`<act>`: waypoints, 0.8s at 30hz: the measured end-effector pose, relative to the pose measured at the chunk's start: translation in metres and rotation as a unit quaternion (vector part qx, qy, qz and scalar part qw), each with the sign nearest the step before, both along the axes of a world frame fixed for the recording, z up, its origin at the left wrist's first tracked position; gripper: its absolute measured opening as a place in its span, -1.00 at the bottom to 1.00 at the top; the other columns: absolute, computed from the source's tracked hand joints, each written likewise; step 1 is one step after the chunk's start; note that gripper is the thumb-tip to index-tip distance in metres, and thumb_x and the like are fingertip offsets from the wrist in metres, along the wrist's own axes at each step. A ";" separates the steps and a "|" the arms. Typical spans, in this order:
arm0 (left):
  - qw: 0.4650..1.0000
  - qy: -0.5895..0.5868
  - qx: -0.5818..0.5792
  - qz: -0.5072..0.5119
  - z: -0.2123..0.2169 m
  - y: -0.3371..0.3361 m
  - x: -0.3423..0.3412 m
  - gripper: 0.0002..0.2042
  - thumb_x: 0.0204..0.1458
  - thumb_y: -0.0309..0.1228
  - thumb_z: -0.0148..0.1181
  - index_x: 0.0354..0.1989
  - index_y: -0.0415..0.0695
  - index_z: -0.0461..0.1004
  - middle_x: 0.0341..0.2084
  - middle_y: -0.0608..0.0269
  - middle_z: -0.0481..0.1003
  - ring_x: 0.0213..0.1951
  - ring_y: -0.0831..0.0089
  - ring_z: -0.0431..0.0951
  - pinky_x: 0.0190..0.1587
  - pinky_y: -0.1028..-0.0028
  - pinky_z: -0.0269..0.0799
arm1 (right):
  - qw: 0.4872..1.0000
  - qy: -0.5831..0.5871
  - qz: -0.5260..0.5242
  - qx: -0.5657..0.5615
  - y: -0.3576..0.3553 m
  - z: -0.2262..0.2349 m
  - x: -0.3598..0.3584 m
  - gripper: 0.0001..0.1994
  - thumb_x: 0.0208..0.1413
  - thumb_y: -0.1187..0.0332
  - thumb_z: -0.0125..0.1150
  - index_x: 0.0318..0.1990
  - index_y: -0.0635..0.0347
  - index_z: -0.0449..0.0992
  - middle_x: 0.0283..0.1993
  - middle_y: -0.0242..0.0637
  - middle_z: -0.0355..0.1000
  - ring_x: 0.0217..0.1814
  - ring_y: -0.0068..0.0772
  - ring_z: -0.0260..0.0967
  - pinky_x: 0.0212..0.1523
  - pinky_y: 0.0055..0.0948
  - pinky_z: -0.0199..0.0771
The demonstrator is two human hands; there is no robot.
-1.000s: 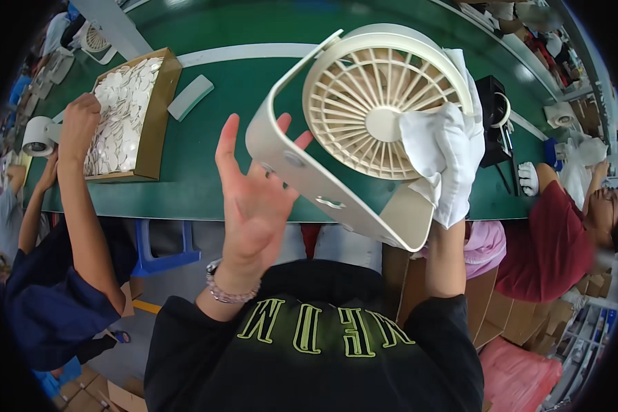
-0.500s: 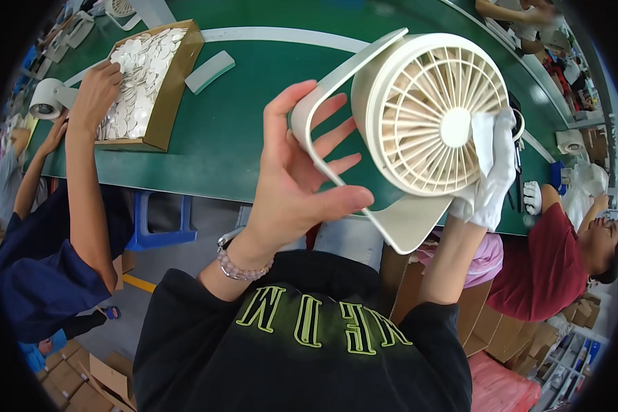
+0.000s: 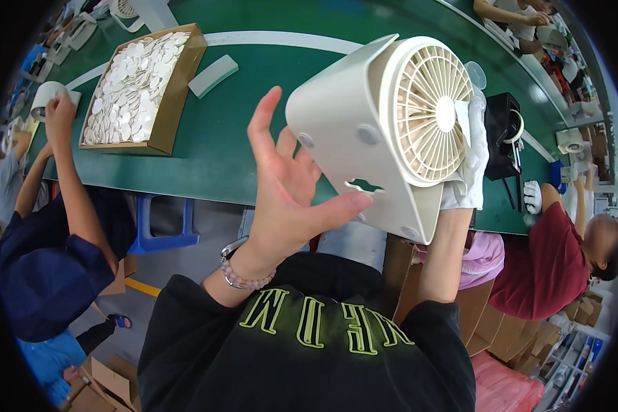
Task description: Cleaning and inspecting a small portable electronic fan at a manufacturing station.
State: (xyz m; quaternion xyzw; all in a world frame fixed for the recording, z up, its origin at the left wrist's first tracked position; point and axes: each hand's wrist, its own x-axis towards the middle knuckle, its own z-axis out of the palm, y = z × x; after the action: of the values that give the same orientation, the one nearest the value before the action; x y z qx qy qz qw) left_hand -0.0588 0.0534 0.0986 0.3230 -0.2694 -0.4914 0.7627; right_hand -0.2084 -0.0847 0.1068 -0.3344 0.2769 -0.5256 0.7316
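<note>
Cream fan [image 3: 398,134] sits between the wide-spread left hand [image 3: 287,189] and gloved right hand [image 3: 475,161], which holds it.

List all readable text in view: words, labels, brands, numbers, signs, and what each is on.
Black cloth shirt: large yellow-green outlined capitals, upside down; legible, not transcribed here.
Off-white plastic fan with round grille: none visible.
Open tan cardboard box of white discs: none visible.
Distant background items: too small or blurred to read.
</note>
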 end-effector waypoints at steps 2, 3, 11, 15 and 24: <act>1.000 -0.023 -0.015 0.002 -0.005 -0.001 0.000 0.16 -0.37 -0.61 0.41 0.29 0.02 -0.45 0.17 0.01 0.01 0.20 0.21 0.14 0.18 0.19 0.18 | 1.000 0.010 -0.023 0.000 0.004 0.001 0.001 -0.64 0.19 0.20 -0.01 0.03 0.25 0.32 -0.11 -0.20 0.43 -0.15 -0.41 0.45 -0.17 -0.45 0.51; 0.998 -0.047 -0.031 0.006 -0.009 -0.001 0.000 0.15 -0.38 -0.60 0.41 0.29 0.02 -0.44 0.17 0.00 0.02 0.20 0.21 0.14 0.17 0.19 0.19 | 0.999 0.020 -0.043 -0.001 0.007 0.002 0.002 -0.61 0.21 0.18 -0.05 0.06 0.27 0.29 -0.07 -0.18 0.41 -0.10 -0.39 0.43 -0.12 -0.42 0.50; 0.993 0.032 -0.074 -0.089 -0.026 -0.020 0.031 0.03 -0.26 -0.52 0.28 0.30 0.05 -0.42 0.19 -0.05 0.01 0.20 0.18 0.14 0.13 0.18 0.24 | 0.962 0.209 -0.120 -0.128 0.025 0.000 0.003 -0.59 0.24 0.16 -0.12 0.11 0.24 0.23 0.01 -0.17 0.35 0.00 -0.36 0.37 0.00 -0.39 0.43; 0.980 -0.178 -0.076 0.043 -0.029 -0.038 0.037 -0.07 -0.22 -0.47 0.21 0.31 0.18 -0.28 0.19 -0.08 0.03 0.21 0.08 0.12 0.09 0.10 0.25 | 0.985 0.099 -0.107 -0.097 0.038 0.010 0.011 -0.59 0.22 0.14 -0.10 0.12 0.20 0.22 0.03 -0.19 0.33 0.02 -0.36 0.35 0.01 -0.39 0.42; 0.497 -0.788 -0.171 0.321 -0.025 -0.082 0.029 -0.28 -0.32 -0.38 0.34 0.12 0.41 0.21 0.21 -0.13 -0.03 0.22 -0.23 -0.03 0.16 -0.19 -0.05 | 0.979 -0.064 -0.183 -0.066 0.030 -0.004 0.058 -0.57 0.17 0.18 0.01 0.14 0.17 0.21 0.06 -0.24 0.31 0.02 -0.40 0.32 -0.02 -0.42 0.41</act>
State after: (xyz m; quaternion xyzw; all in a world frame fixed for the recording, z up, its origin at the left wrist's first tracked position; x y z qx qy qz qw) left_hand -0.0300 -0.0289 0.0734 0.5034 -0.7152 0.3015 0.3797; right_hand -0.1503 -0.0544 0.1023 -0.2912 0.2511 -0.6882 0.6152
